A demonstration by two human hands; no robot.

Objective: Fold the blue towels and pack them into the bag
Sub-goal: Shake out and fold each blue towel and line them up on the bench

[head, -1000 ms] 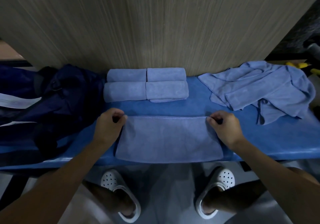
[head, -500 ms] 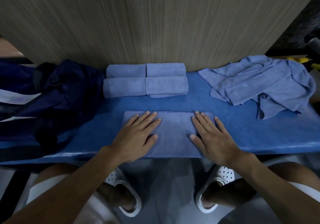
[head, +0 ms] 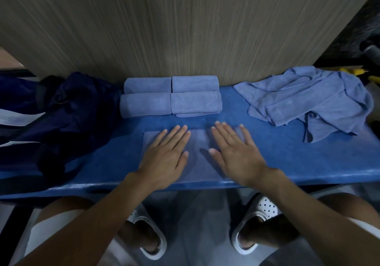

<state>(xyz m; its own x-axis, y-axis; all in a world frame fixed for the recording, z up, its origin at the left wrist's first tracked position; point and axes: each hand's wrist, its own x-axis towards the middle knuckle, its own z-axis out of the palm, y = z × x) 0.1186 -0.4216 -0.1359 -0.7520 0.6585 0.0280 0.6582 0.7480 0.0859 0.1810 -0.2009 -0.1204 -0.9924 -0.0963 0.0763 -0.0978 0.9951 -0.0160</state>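
On the blue bench [head: 267, 163], our left hand [head: 164, 159] and right hand [head: 236, 154] press flat, fingers straight and slightly spread, on a soft rectangular folded towel [head: 197, 142].

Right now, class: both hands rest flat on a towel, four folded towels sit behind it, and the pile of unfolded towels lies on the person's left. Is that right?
One error: the head view shows the pile of unfolded towels on the person's right, not left. The rest stands.
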